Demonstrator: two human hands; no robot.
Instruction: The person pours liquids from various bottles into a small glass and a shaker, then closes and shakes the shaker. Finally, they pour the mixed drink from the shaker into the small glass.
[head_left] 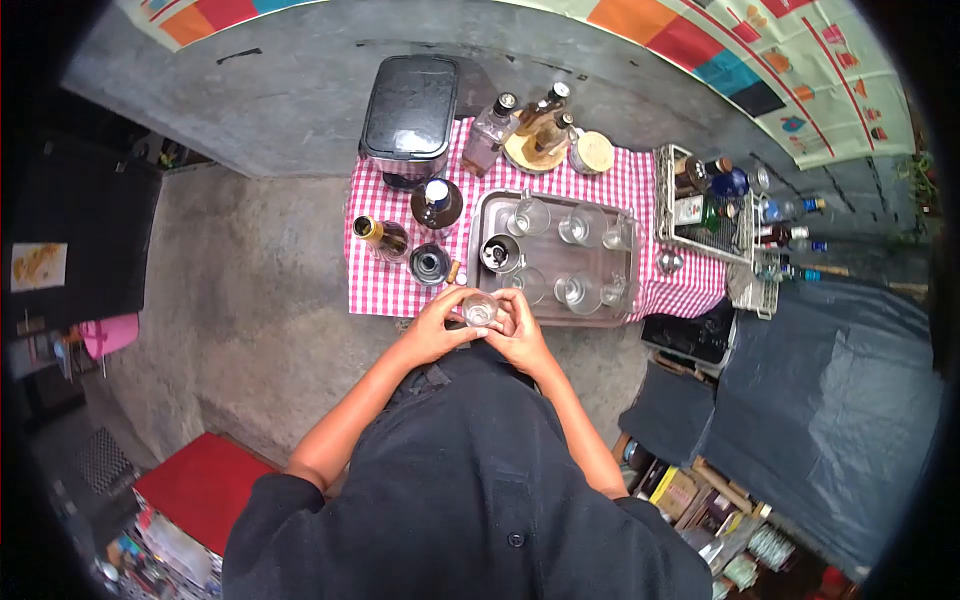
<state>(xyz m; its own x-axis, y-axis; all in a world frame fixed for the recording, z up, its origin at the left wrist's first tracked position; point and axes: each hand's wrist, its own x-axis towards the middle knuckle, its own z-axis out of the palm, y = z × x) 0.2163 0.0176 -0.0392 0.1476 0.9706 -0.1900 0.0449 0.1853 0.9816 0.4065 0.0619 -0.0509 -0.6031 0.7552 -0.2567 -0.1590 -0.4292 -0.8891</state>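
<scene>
A small clear glass (480,311) is held between both hands in front of my body. The fingers of my left hand (437,324) wrap its left side, and those of my right hand (519,334) close round its right side. Just beyond the hands lies a metal tray (553,262) with several clear glass mugs and a steel cup (499,254) on it. Left of the tray stand an open-topped dark glass vessel (430,264), a bottle with a gold neck (383,238) and a dark jug with a white cap (437,204). A small cork-coloured piece (454,272) lies near my left fingers.
A red checked cloth (368,290) covers the table. At its back are a black-lidded bin (411,108), a clear bottle (489,137), bottles on a wooden plate (520,158) and a lidded jar (592,154). A bottle basket (706,241) stands right; a red-topped table (203,490) is behind left.
</scene>
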